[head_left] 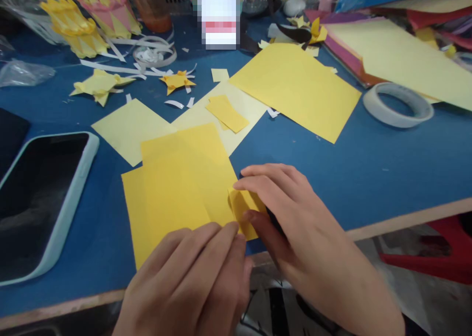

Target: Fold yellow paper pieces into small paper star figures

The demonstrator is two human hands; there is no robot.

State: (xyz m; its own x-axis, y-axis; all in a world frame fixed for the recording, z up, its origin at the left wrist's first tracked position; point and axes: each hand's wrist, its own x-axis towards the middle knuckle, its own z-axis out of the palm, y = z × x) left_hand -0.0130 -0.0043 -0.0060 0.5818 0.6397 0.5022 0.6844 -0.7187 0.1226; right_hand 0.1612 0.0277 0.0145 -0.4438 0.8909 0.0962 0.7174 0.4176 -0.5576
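Observation:
Near the table's front edge, my right hand (291, 223) bends a small piece of yellow paper (243, 210) between its thumb and fingers. The paper curls over, its right end covered by the fingers. My left hand (195, 277) has its fingers pressed together at the near corner of that same piece, and its fingertips partly hide it. Two overlapping yellow sheets (177, 179) lie flat just left of the piece, one shifted over the other. The left hand covers their near edge.
Pale yellow sheets (132, 129), a bigger yellow sheet (295, 90) and paper strips (228, 115) lie beyond. Folded paper stars (101, 85), a tape roll (398, 105) and a stack of coloured paper (398, 51) are around. A phone (40, 198) lies at left.

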